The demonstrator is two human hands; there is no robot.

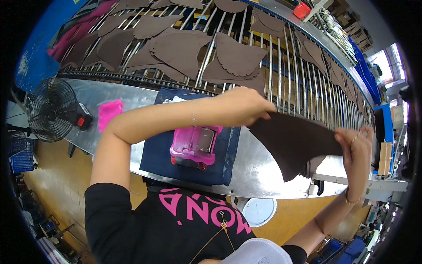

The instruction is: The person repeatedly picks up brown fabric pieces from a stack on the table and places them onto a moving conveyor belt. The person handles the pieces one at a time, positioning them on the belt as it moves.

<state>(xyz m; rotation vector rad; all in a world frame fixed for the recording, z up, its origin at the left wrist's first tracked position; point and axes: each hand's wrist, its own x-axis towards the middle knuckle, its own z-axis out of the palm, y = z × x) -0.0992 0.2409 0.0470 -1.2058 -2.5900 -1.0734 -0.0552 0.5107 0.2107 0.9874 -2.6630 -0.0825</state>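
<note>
A dark brown shoe-upper piece (296, 138), seemingly leather, is stretched between my hands above the right part of the metal table. My left hand (248, 105) reaches across and pinches its upper left corner. At its right corner, my right hand (356, 143) grips the edge between thumb and fingers, slightly blurred. Beneath my left forearm a small pink-smeared roller box (193, 147) with a metal roller stands on a folded dark blue cloth (224, 165). More brown pieces (314, 163) show partly behind the held one, near the table's right end.
Beyond the table runs a rack of metal rods (281, 79), with many scalloped brown pieces (239, 53) on it. A black fan (52, 110) and a pink cloth (110, 113) are at the left. A white round lid (259, 212) shows below the table edge.
</note>
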